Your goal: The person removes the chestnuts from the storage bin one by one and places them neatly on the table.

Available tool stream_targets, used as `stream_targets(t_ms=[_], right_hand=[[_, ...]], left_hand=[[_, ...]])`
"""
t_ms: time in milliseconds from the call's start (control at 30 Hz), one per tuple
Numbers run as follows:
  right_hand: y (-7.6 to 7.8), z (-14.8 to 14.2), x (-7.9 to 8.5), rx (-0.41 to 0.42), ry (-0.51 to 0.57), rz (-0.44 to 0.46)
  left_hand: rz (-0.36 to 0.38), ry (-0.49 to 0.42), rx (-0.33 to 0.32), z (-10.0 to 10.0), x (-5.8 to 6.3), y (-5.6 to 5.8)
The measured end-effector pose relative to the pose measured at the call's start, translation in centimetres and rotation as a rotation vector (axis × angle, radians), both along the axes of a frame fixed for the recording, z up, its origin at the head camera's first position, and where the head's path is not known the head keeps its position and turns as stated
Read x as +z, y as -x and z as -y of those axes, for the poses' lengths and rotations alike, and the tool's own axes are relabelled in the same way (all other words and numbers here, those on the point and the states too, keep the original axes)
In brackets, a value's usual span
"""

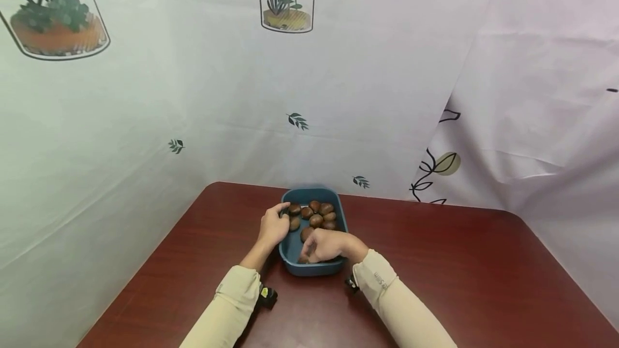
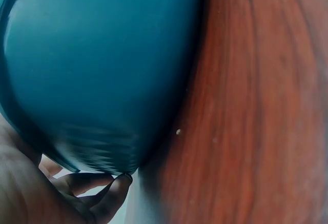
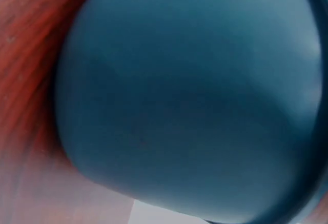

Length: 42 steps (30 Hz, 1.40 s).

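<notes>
A blue plastic bin (image 1: 315, 269) holds several brown chestnuts (image 1: 316, 220), mostly gathered toward its back and right. My left hand (image 1: 273, 227) grips the bin's left side at the rim; in the left wrist view its curled fingers (image 2: 119, 193) lie against the outer wall. Reaching over the right wall, my right hand (image 1: 329, 245) is down inside the front of the bin, with fingers and thumb pinching a chestnut (image 1: 303, 258) near the front left corner. The right wrist view shows the bin's outer wall (image 3: 189, 96), which hides that hand.
The bin stands on a dark red wooden table (image 1: 435, 262), near its back edge. A pale cloth (image 1: 367, 95) with printed plants hangs right behind the table and along its sides. Dark wrist devices (image 1: 267, 296) sit under both cuffs.
</notes>
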State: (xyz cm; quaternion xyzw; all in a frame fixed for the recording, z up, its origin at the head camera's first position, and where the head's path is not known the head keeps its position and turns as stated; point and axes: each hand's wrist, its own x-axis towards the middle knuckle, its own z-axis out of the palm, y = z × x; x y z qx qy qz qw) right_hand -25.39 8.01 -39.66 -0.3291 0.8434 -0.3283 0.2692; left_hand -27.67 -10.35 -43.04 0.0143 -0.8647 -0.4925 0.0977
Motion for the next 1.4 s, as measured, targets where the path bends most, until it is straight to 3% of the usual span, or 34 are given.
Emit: stream_targets(t_ms=[400,900,1167,1400], right_hand=[[-0.4,-0.2,-0.3,-0.025,0.111,0.107],[-0.4,-0.8,-0.1,-0.130,0.288,0.267],[-1.3,-5.8,1.6,-0.311,0.406,0.250],[-1.7,-10.9,1.8,-0.449,0.514,0.267]], left_hand=[[-0.013,-0.010,-0.002,-0.1,0.0,-0.1],[0.023,-0.010,-0.016,0.0,-0.1,0.1],[0.007,-0.025,-0.040,-0.3,-0.2,0.1],[0.016,-0.001,-0.062,0.4,0.1,0.2]])
